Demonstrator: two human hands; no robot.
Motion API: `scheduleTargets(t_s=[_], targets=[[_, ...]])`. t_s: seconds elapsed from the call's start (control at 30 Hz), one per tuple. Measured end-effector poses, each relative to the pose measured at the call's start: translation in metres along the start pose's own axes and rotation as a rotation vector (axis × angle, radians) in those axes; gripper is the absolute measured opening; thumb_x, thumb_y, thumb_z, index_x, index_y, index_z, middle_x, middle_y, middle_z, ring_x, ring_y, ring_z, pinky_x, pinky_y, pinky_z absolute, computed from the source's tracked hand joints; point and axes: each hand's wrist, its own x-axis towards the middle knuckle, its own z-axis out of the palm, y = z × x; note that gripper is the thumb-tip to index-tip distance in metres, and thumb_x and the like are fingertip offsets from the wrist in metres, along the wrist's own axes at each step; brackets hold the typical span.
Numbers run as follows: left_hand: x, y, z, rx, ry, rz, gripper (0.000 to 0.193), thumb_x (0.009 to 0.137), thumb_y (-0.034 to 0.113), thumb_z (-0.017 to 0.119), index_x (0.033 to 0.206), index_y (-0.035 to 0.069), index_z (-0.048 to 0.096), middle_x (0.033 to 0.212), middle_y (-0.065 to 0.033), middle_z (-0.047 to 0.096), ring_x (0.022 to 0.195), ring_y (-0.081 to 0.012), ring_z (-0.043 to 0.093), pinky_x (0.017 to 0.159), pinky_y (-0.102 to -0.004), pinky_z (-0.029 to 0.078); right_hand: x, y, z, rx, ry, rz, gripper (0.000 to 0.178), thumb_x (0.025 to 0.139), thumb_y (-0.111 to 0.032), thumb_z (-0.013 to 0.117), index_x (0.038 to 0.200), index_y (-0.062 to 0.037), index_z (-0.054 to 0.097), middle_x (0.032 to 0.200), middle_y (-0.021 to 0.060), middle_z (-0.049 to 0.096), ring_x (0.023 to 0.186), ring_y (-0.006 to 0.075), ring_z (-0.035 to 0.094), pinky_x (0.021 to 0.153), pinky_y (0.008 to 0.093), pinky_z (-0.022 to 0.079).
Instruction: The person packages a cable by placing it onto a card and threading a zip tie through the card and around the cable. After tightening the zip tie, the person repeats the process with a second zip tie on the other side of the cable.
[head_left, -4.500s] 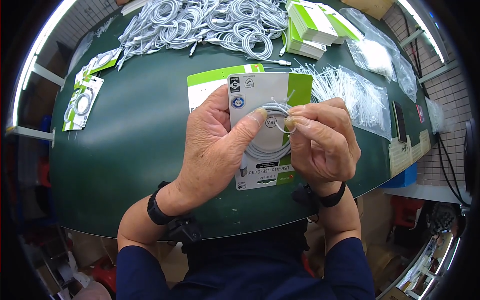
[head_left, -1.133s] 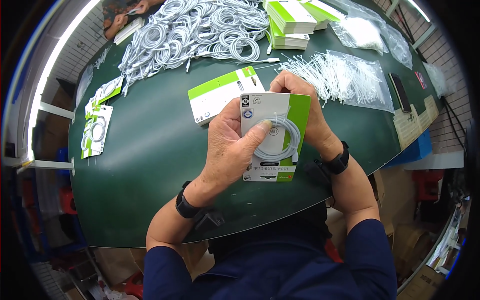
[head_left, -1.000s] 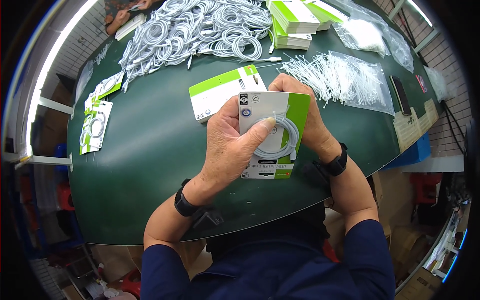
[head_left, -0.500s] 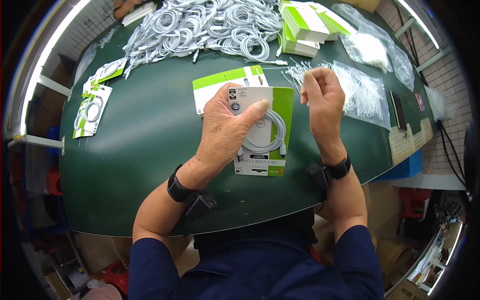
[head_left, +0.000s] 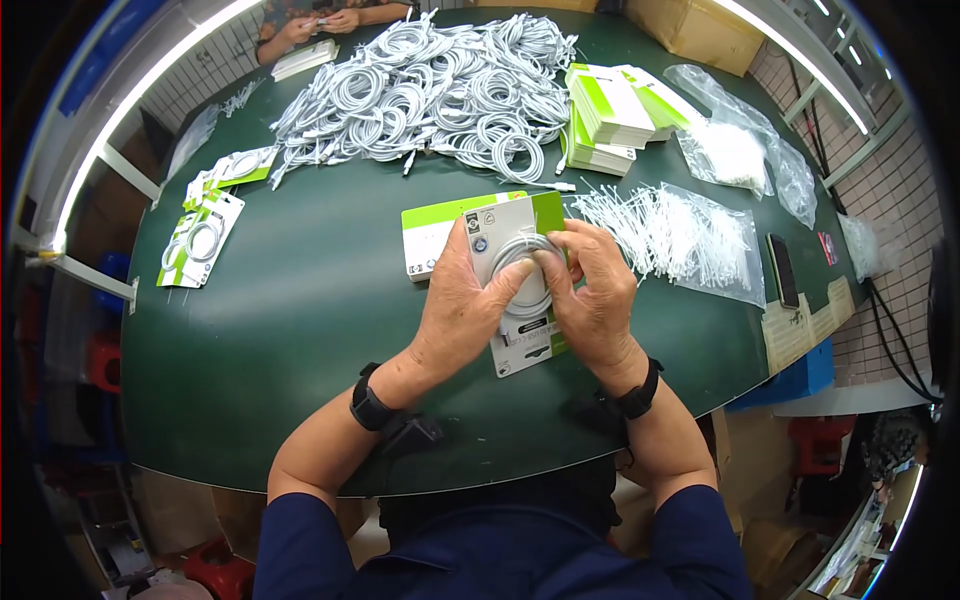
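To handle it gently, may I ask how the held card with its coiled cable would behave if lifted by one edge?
The card would probably be fairly stiff: its visible left edge looks straight. The coiled cable seems flexible, being wound in loops, so it might sag.

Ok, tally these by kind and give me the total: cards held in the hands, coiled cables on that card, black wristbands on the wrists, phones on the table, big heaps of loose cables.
Held card: 1
Coiled cable: 1
Black wristbands: 2
Phone: 1
Big cable heap: 1
Total: 6
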Motion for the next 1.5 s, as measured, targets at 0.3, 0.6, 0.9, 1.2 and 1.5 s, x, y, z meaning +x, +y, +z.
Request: scheduleTargets(t_s=[0.3,0.6,0.9,1.2,1.5], targets=[[0.001,0.001,0.004,0.079,-0.07,-0.003,0.052,0.096,0.002,0.07,0.141,-0.005,0.046,0.126,-0.0133,0.065,0.111,-0.0198,0.066,0.096,-0.0349,0.054,0.01,0.007,-0.003,-0.136,0.047,-0.089,0.018,0.093,-0.006,0.076,0.108,-0.0003,0.068,0.104,0.0121,0.07,0.08,0.0149,0.067,0.073,0.027,0.055],[-0.004,0.012,0.011,0.323,0.054,0.284,0.058,0.087,0.004,0.078,0.14,0.006,0.055,0.119,-0.0095,0.064,0.12,-0.0253,0.06,0.096,-0.0378,0.054,0.002,0.01,-0.001,0.511,0.078,0.427,0.018,0.102,-0.008,0.069,0.116,-0.0009,0.062,0.099,0.0024,0.068,0.086,0.0057,0.063,0.075,0.0224,0.054],[0.001,0.033,0.001,1.218,-0.317,0.753,0.037,0.069,0.01,0.086,0.104,0.009,0.072,0.099,-0.0031,0.063,0.093,-0.0249,0.06,0.079,-0.0358,0.051,0.003,0.008,-0.004,0.252,0.111,0.222,0.015,0.101,-0.009,0.07,0.111,-0.0012,0.064,0.092,0.0043,0.068,0.08,0.0068,0.062,0.071,0.0239,0.053],[-0.001,0.009,0.004,1.265,-0.346,0.707,0.025,0.072,0.009,0.083,0.089,0.008,0.065,0.094,-0.0038,0.064,0.084,-0.0247,0.06,0.073,-0.0391,0.049,-0.001,0.011,0.003,0.259,0.096,0.235,0.018,0.097,-0.012,0.073,0.11,-0.0022,0.066,0.088,0.0069,0.069,0.068,0.0117,0.057,0.062,0.0292,0.049],[-0.001,-0.004,0.0,1.142,-0.304,0.795,0.026,0.075,0.008,0.081,0.096,0.007,0.065,0.093,-0.0054,0.064,0.078,-0.0261,0.063,0.068,-0.0386,0.05,0.005,0.004,-0.003,0.239,0.021,0.317,0.018,0.096,-0.012,0.075,0.108,-0.0011,0.066,0.088,0.0059,0.069,0.07,0.0098,0.057,0.064,0.0284,0.049]])
